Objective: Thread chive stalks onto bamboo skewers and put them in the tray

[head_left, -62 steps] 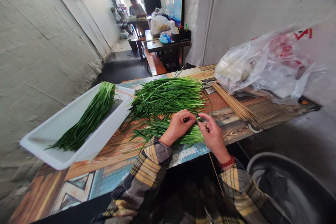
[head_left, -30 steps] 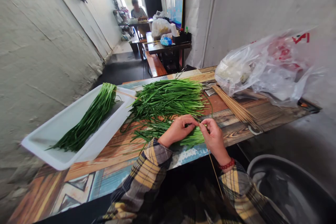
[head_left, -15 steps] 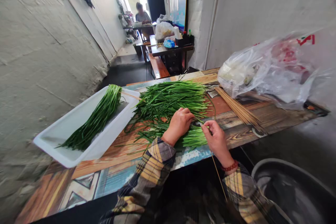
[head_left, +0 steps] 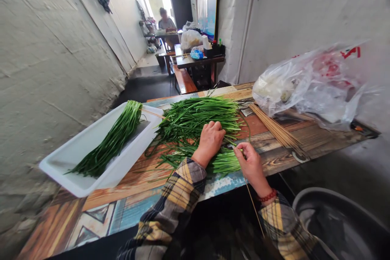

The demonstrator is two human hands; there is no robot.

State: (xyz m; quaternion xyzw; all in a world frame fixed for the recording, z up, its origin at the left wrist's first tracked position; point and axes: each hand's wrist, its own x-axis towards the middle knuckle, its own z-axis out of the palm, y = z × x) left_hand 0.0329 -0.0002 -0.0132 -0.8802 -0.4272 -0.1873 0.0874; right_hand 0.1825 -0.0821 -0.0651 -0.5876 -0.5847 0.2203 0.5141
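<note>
Fingers (head_left: pixel 243 149) of the right hand (head_left: pixel 251 166) are pinched shut on a thin skewer (head_left: pixel 252 206), which slants from the fingertips back past the wrist toward the near edge. Fingers (head_left: pixel 217 129) of the left hand (head_left: pixel 210 140) curl down into the loose chives (head_left: pixel 195 115); cannot tell if they grip any stalks. The table (head_left: pixel 128 178) is painted wood and spans left to right. A dark basin (head_left: pixel 335 223) sits low at near right, off the table. A clear plastic bag (head_left: pixel 310 85) with red print slumps on the table's far right. A white tray (head_left: pixel 76 152) on the left holds a tidy chive bundle (head_left: pixel 112 140) laid lengthwise, with a stick end poking out at its far tip. The loose chives are piled mid-table, just right of the tray, under the left hand. A skewer stack (head_left: pixel 276 130) lies right of the pile, near the bag, angled far-left to near-right. A trimmed chive bunch (head_left: pixel 227 162) lies at the near edge between the two hands, its pale cut ends facing right, just beside the right fingers. In the far background, another table (head_left: pixel 198 59) carries bags and bottles, with a person (head_left: pixel 166 18) seated beyond it.
</note>
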